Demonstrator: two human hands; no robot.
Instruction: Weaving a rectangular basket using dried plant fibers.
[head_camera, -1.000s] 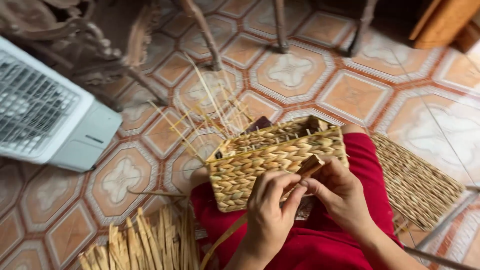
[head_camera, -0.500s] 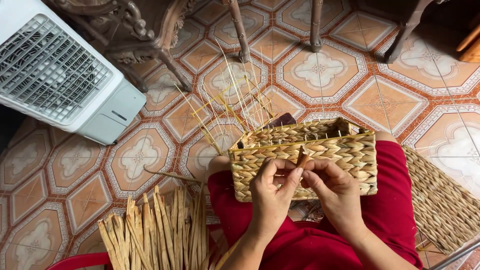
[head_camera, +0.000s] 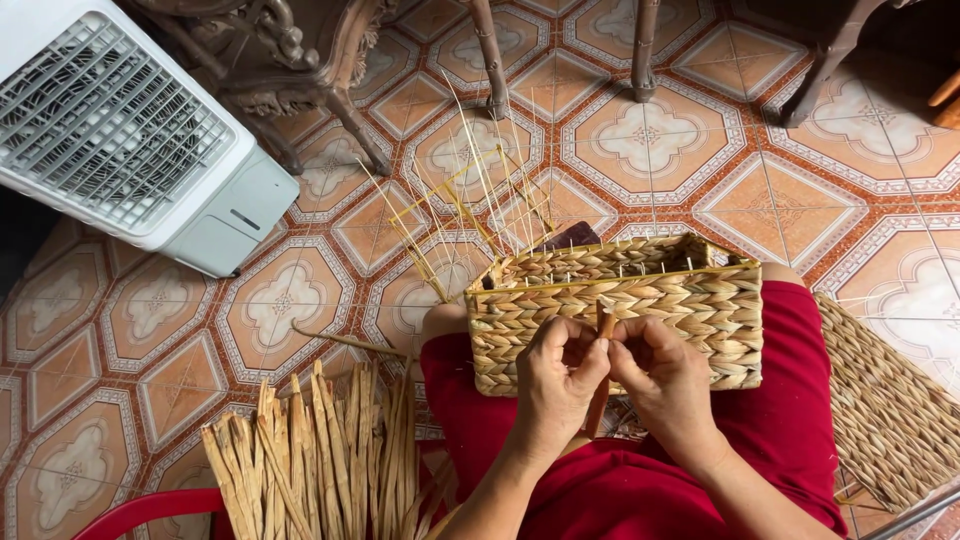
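Observation:
A rectangular basket (head_camera: 700, 300) woven from pale braided straw rests on my lap, over red cloth (head_camera: 790, 440). Thin stiff reeds (head_camera: 480, 200) stick up and outward from its far left corner. My left hand (head_camera: 555, 385) and my right hand (head_camera: 665, 380) meet at the basket's near side. Both pinch one brown straw strand (head_camera: 604, 325) that stands upright between my fingers against the weave. The strand's lower end runs down between my wrists.
A bundle of dry straw strips (head_camera: 320, 460) lies at my lower left, above a red plastic rim (head_camera: 140, 510). A white air cooler (head_camera: 120, 130) stands upper left beside carved wooden furniture legs (head_camera: 350, 110). A woven mat (head_camera: 890, 410) lies at right on the patterned tile floor (head_camera: 760, 190).
The view has tilted and shifted, so the basket now sits lower and more centred. My hands have come closer together on the strand, which now stands upright.

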